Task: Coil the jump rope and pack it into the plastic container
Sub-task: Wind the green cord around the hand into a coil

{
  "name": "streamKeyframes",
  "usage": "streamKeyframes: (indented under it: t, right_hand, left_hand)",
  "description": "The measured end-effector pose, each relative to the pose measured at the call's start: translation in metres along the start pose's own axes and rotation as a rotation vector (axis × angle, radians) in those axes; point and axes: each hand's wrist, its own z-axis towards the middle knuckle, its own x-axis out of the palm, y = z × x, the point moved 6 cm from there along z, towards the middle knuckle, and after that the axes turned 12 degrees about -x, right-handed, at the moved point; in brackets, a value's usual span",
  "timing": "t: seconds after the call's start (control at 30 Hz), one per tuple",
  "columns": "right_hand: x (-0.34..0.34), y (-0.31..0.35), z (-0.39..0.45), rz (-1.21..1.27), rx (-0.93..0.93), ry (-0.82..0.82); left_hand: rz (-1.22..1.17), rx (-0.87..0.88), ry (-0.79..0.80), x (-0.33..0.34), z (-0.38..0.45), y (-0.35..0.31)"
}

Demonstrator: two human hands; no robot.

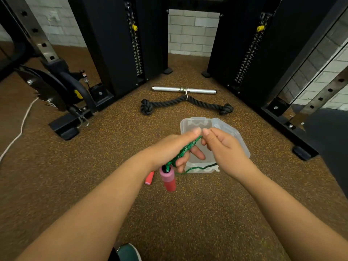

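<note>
Both hands [170,147] [224,147] hold green rope [185,149] above container rim [190,121]

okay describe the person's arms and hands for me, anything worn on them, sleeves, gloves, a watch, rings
Both forearms are bare right up to the bottom edge of the picture: no sleeves show. The left hand and right hand wear no gloves, and no watch, band or ring can be seen on the wrists or on the fingers that show. Fingernails are short and unpainted where visible.

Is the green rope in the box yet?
Not yet. The rope is wound on the left hand above the box.
</note>
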Motion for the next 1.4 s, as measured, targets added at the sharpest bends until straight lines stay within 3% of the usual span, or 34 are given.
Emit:
streamKeyframes:
  t: [0.13,0.37,0.57,0.67,0.77,0.83,1.0,1.13,1.23,1.4]
  right_hand:
    - [-0.003,-0.016,-0.002,0.185,0.177,-0.009]
    - [-0.034,-0.045,-0.006,0.606,0.385,-0.117]
    - [-0.064,-0.075,-0.011,0.700,0.420,-0.306]
    - [-0.068,-0.075,-0.010,0.571,0.368,-0.336]
    - [-0.073,-0.070,-0.012,0.001,0.360,-0.247]
    - [-0.067,-0.070,-0.012,-0.180,0.372,-0.162]
    - [-0.024,-0.049,-0.004,-0.092,0.155,-0.008]
    - [0.011,-0.015,-0.003,0.201,-0.026,0.107]
    - [0.024,-0.005,-0.004,0.332,-0.045,0.195]
    - [0.014,-0.029,-0.007,0.033,0.030,0.059]
  left_hand:
    - [-0.119,0.043,0.004,-0.011,0.001,0.000]
    - [-0.728,0.139,-0.098,-0.057,0.000,0.004]
    - [-0.795,0.152,-0.216,-0.074,0.004,0.014]
    - [-0.793,0.147,-0.212,-0.068,0.005,0.012]
    - [-0.781,0.135,-0.195,-0.065,0.005,0.011]
    - [-0.746,0.107,-0.142,-0.059,0.004,0.010]
    - [-0.592,0.061,0.009,-0.026,0.005,0.004]
    - [-0.554,0.024,0.123,0.001,0.007,-0.001]
    - [-0.620,0.020,0.167,0.007,0.006,-0.003]
    - [-0.864,0.097,0.099,-0.013,0.007,-0.001]
